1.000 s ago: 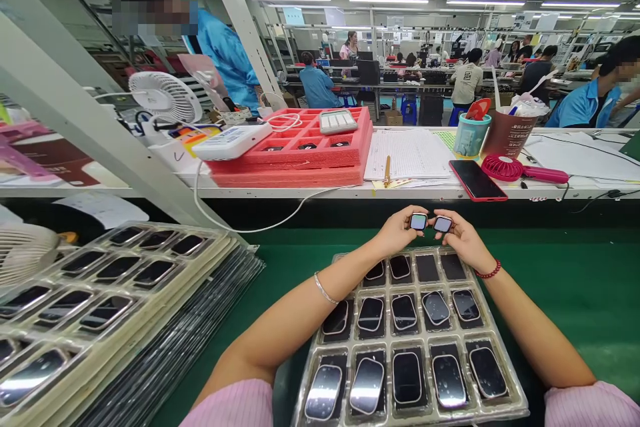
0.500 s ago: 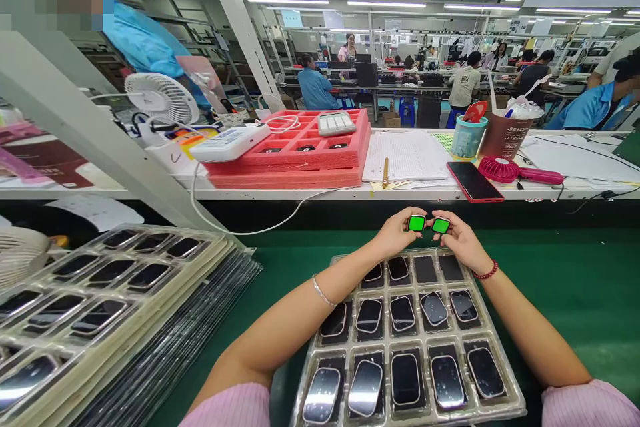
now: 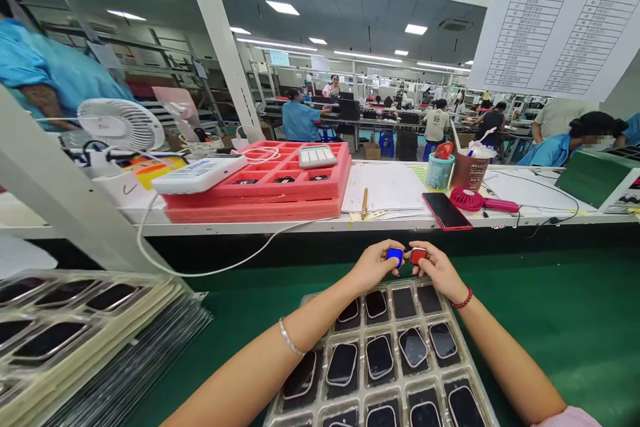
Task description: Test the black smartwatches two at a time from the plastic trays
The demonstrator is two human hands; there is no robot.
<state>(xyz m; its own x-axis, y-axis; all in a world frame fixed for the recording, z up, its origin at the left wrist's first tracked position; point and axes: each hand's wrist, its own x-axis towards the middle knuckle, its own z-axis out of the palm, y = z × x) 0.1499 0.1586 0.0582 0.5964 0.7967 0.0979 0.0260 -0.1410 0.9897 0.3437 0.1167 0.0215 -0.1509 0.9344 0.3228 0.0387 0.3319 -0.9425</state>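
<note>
My left hand (image 3: pixel 376 265) is closed around a smartwatch with a blue screen (image 3: pixel 395 256), its thumb over the screen's lower edge. Close beside it, my right hand (image 3: pixel 438 269) grips a second smartwatch, whose screen shows red (image 3: pixel 418 255). Both watches are held upright above the far edge of a clear plastic tray (image 3: pixel 363 331). Dark-screened watches (image 3: pixel 380 355) lie in most of the tray's compartments. Two compartments in the far row, at the right, show only dark bottoms (image 3: pixel 403 302).
Stacked trays of watches (image 3: pixel 125 347) stand at the left. Along the shelf are a red foam tray (image 3: pixel 260 207), a white fan (image 3: pixel 123 125), papers (image 3: pixel 385 187), a phone (image 3: pixel 447 211), a pink handheld fan (image 3: pixel 483 201) and cups (image 3: pixel 440 170). A white cable (image 3: pixel 240 267) hangs down in front.
The left watch's screen has gone from green to blue, and the right one's from green to red. Both hands keep their hold. The whole view has shifted upward.
</note>
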